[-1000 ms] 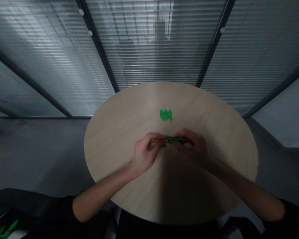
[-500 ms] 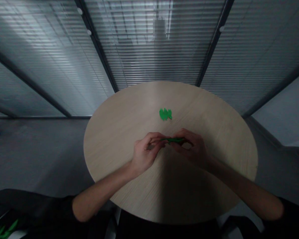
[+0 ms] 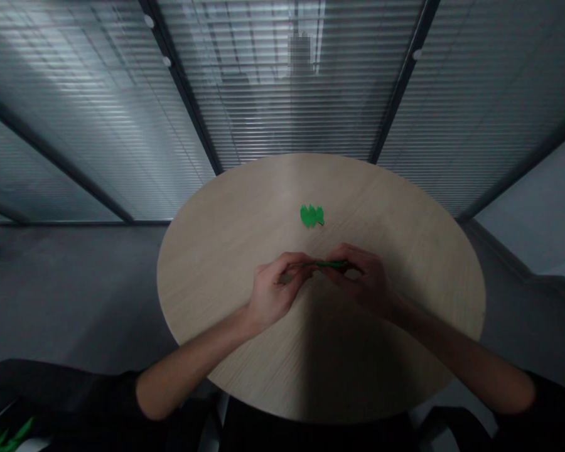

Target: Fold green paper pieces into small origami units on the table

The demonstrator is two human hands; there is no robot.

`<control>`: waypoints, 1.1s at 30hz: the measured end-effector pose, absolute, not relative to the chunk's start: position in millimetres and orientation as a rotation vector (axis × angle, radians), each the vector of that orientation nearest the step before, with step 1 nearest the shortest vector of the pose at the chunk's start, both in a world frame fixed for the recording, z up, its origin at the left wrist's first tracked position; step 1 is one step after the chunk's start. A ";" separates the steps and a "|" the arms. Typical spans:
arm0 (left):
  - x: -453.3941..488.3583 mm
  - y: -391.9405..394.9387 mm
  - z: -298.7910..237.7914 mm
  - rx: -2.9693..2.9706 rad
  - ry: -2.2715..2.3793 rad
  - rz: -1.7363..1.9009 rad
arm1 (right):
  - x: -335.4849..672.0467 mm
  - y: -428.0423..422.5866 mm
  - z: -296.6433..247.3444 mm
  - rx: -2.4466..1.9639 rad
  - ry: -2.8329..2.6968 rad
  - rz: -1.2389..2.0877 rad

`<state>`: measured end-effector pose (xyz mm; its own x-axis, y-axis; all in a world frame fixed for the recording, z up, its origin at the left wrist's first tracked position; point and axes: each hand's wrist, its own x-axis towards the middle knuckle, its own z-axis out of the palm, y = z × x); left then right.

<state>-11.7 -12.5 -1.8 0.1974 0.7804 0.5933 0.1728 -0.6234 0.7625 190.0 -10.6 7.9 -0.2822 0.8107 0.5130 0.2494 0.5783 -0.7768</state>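
Observation:
Over the middle of the round pale wooden table [image 3: 226, 251], my left hand [image 3: 275, 292] and my right hand [image 3: 365, 282] meet fingertip to fingertip. Both pinch a thin green strip [image 3: 330, 264] that lies level between them, seen edge-on. My left fingers are curled at its left end, my right fingers cover its right end. Further back on the table lies a small green leaf-shaped piece [image 3: 311, 216], apart from both hands.
Glass walls with closed horizontal blinds [image 3: 282, 94] and dark frames stand behind the table. Grey floor lies to the left and right. More green pieces [image 3: 4, 436] show at the bottom left corner.
The green strip looks a little thinner between my fingers than a second ago. My hands have stayed in the same spot.

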 end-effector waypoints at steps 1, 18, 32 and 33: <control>-11.7 -12.6 -1.5 1.928 0.880 1.443 | 190.1 -10.4 7.6 -0.869 -1.814 0.715; -4.2 -9.8 1.4 1.591 0.845 1.426 | 195.3 -9.6 11.7 -0.941 -1.755 0.914; -3.8 -0.5 4.6 1.293 0.820 1.380 | 192.9 -3.5 8.7 -0.989 -1.667 1.076; -3.8 0.4 5.4 1.259 0.819 1.380 | 192.5 -3.1 8.4 -0.995 -1.648 1.086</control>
